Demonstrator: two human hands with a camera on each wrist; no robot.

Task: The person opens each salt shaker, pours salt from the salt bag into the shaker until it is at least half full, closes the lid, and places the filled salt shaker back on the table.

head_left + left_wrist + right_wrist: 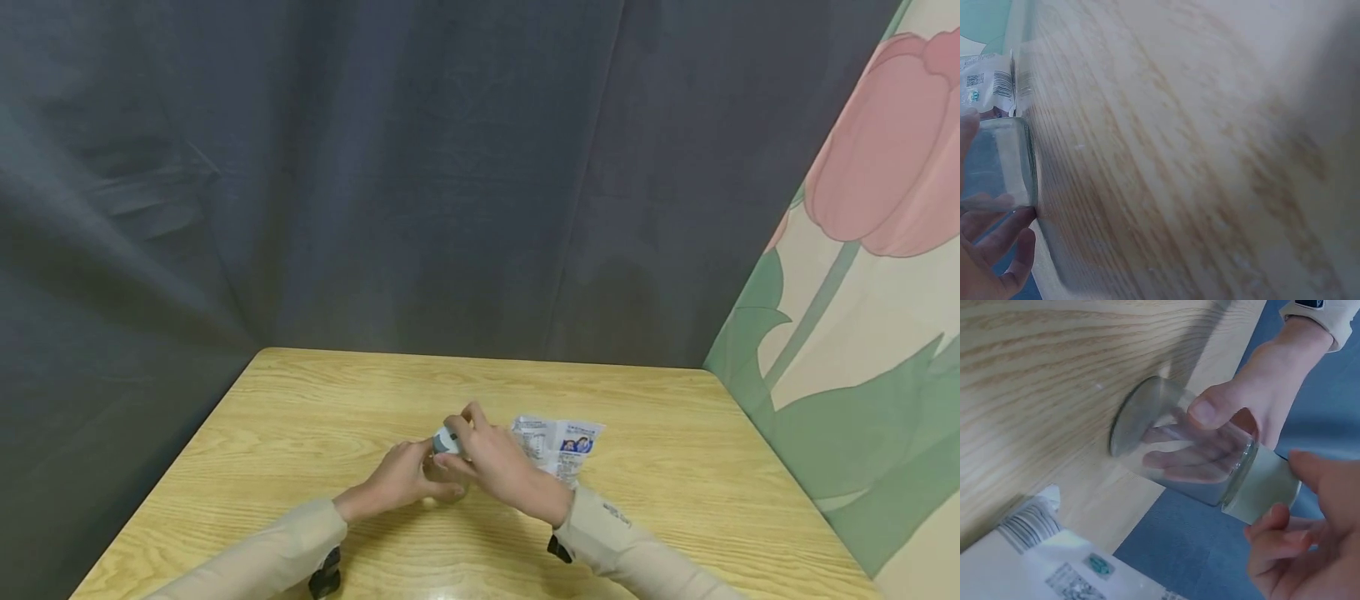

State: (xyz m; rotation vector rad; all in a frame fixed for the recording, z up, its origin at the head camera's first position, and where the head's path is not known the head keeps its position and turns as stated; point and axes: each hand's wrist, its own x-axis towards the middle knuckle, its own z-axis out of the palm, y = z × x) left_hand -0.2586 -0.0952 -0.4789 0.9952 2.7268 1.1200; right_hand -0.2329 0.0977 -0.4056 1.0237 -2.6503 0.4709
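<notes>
A clear glass jar (1135,422) stands on the wooden table, looking empty through its wall. My left hand (397,479) grips its side, thumb on the near face and fingers showing through the glass. Around the pale grey-green lid (1266,487) at the jar's top curl the fingers and thumb of my right hand (498,467). The lid sits on the jar's mouth. In the left wrist view the jar (997,162) appears at the left edge, with left fingertips at its base.
Just right of the hands lies a white printed packet (558,446) with a blue picture; the right wrist view shows its barcode. A dark curtain (450,183) hangs behind the table (337,392), and a tulip-patterned panel (862,292) borders the right side.
</notes>
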